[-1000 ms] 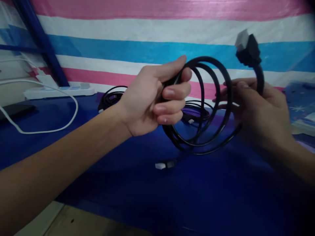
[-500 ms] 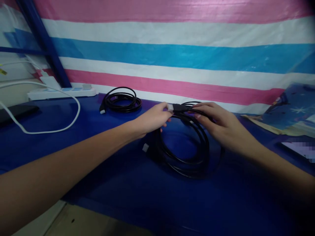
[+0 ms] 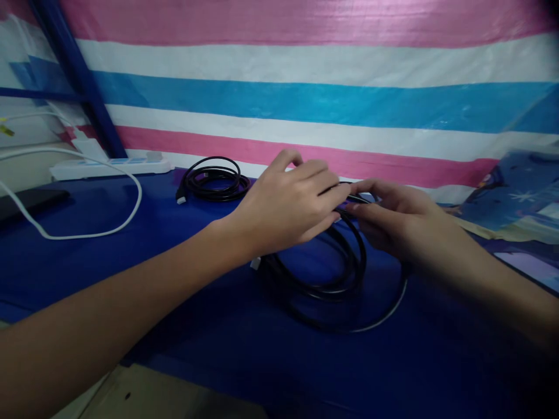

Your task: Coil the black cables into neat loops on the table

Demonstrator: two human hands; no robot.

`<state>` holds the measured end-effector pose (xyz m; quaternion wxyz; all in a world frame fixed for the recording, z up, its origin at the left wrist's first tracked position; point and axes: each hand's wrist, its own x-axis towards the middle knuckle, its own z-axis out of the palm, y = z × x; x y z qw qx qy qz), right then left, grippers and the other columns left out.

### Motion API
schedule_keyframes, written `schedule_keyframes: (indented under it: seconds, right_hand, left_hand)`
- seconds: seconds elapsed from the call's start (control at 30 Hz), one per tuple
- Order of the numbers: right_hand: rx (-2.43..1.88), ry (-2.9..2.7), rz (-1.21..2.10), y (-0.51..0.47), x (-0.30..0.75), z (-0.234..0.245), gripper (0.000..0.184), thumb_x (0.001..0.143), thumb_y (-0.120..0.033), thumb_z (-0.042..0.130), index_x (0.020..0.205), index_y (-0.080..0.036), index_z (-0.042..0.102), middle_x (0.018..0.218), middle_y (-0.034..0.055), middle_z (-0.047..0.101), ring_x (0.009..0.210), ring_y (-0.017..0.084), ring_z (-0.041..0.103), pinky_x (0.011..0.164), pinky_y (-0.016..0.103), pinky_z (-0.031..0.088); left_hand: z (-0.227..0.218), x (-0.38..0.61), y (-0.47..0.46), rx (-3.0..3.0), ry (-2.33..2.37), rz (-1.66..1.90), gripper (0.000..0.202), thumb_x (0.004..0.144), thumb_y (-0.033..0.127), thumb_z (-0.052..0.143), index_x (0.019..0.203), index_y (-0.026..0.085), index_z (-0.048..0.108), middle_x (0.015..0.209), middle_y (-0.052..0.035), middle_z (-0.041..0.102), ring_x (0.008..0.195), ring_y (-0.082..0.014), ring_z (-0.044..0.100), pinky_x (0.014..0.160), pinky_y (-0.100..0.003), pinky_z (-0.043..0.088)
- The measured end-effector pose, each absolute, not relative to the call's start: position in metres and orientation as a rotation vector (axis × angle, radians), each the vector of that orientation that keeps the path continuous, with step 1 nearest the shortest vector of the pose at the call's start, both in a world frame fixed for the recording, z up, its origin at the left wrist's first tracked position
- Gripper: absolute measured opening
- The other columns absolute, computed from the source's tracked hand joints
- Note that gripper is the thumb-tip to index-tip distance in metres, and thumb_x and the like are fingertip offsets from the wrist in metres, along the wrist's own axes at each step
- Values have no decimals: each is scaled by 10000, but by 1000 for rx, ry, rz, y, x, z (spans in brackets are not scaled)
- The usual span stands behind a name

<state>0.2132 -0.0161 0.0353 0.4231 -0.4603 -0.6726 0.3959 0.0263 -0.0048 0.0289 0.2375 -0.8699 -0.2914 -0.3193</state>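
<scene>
A coiled black cable (image 3: 332,297) lies on the blue tabletop below my hands, and one wider loop of it swings out toward my right wrist. At the coil's left side shows a pale-tipped plug (image 3: 255,263), partly covered by my forearm. My left hand (image 3: 292,201) is over the back of the coil, its bent fingers closing on strands just beside my right fingertips; its thumb is hidden. Thumb and forefinger of my right hand (image 3: 388,218) pinch the same cable from the right. The plug end between the hands is mostly hidden.
Another coiled black cable (image 3: 218,196) lies behind my left wrist. At the left are a white power strip (image 3: 109,169), a looping white cord (image 3: 91,236) and a dark flat object (image 3: 32,203). A blue printed item (image 3: 519,192) and a flat device (image 3: 528,267) lie right.
My left hand has shifted right and up, from gripping near the plug to reaching over the strands by my right hand. One cable loop has dropped wider toward the front right.
</scene>
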Motion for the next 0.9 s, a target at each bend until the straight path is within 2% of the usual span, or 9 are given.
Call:
schedule_keyframes:
  seconds: [0.1, 0.17, 0.23, 0.33, 0.43, 0.53, 0.63, 0.73, 0.9]
  right_hand:
    - [-1080, -1528, 1196, -28, 206, 39, 365, 766, -260, 642, 1108, -249, 516, 466, -89, 471, 321, 77, 331, 337, 206, 209]
    - [-1007, -1485, 1316, -33, 204, 42, 406, 779, -273, 634, 1163, -247, 503, 523, -63, 551, 327, 97, 420, 357, 224, 308]
    - [-888, -1473, 1415, -35, 205, 44, 375, 796, -317, 631, 1147, -234, 531, 576, -40, 597, 372, 119, 507, 416, 255, 410]
    - [-747, -1554, 1453, -36, 210, 43, 327, 835, -408, 594, 1113, -236, 605, 652, -1, 649, 537, 170, 640, 539, 308, 515]
    - [-741, -1765, 1395, -34, 212, 35, 378, 822, -388, 648, 1179, -274, 606, 751, 8, 698, 739, 201, 698, 690, 339, 553]
    - [-786, -2007, 1227, -31, 210, 24, 487, 787, -324, 731, 1242, -291, 560, 936, 17, 706, 875, 189, 678, 748, 321, 547]
    - [-794, -2189, 895, -27, 207, 15, 537, 795, -321, 734, 1293, -287, 534, 1154, 46, 644, 1009, 199, 620, 825, 343, 534]
    - [-813, -2243, 602, -26, 205, 10, 435, 815, -348, 713, 1231, -274, 607, 1109, 62, 610, 1029, 224, 580, 885, 398, 512]
    - [-757, -2171, 575, -29, 202, 12, 128, 884, -330, 631, 977, -268, 693, 1180, 54, 595, 1197, 232, 536, 1013, 388, 457]
  left_hand:
    - [30, 29, -5, -2403, -876, -806, 290, 940, 260, 416, 911, 175, 692, 748, -28, 680, 824, -188, 653, 989, -440, 383]
    - [32, 30, -6, -2409, -1011, -863, 299, 932, 260, 419, 900, 160, 698, 652, -30, 618, 762, -195, 636, 971, -442, 379]
    - [34, 28, -6, -2398, -1194, -975, 311, 907, 256, 448, 1090, 156, 679, 633, -32, 575, 787, -226, 633, 956, -441, 376]
    - [34, 21, -1, -2373, -1419, -1121, 525, 856, 221, 493, 1378, 161, 505, 608, -9, 523, 806, -248, 627, 892, -393, 402]
    - [35, 16, 6, -2417, -1572, -1240, 589, 814, 191, 515, 1400, 174, 462, 583, 16, 522, 687, -202, 599, 765, -319, 427]
    - [37, 19, 5, -2623, -1855, -1382, 537, 799, 205, 499, 1333, 152, 478, 551, 24, 549, 494, -152, 547, 569, -277, 411]
    - [37, 27, -3, -2898, -2120, -1522, 336, 763, 195, 488, 1090, 147, 542, 523, 15, 557, 428, -140, 542, 434, -240, 356]
    - [34, 33, -9, -3095, -2206, -1706, 37, 746, 183, 498, 782, 179, 502, 511, 13, 536, 438, -111, 545, 408, -204, 342]
    - [31, 32, -7, -3093, -2277, -1968, 95, 771, 222, 508, 691, 172, 510, 542, 6, 516, 451, -82, 498, 410, -199, 334]
